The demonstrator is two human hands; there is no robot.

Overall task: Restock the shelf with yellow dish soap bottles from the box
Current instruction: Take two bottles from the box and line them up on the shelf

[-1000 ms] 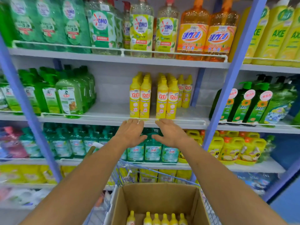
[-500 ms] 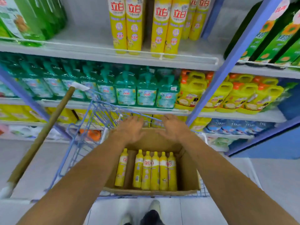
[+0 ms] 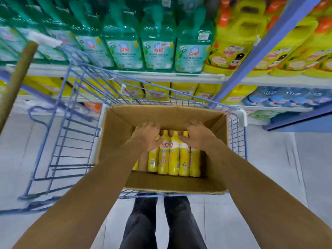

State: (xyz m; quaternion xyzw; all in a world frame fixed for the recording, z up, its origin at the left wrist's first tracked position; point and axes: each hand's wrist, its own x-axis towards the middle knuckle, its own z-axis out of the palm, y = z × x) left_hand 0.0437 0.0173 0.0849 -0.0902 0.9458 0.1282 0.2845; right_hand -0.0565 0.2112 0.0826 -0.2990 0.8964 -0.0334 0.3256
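Note:
An open cardboard box (image 3: 167, 112) sits in a blue wire cart (image 3: 75, 123). Several yellow dish soap bottles (image 3: 173, 155) lie side by side on its bottom, caps pointing away from me. Both my hands are inside the box at the cap ends. My left hand (image 3: 146, 136) curls over the leftmost bottles, thumb against a neck. My right hand (image 3: 199, 135) curls over the rightmost ones, thumb across a bottle. The bottles still rest on the box floor. The shelf row of matching yellow bottles is out of view.
Beyond the cart, a white shelf edge (image 3: 161, 75) carries green pump bottles (image 3: 158, 49) and yellow jugs (image 3: 231, 47). A blue upright (image 3: 265, 47) slants down at the right. A wooden handle (image 3: 16, 79) leans at the left. My legs (image 3: 161, 221) stand behind the cart.
My view has tipped down from the shelves to the box. Both hands dropped from the shelf edge, past the box's far rim, onto the bottles inside.

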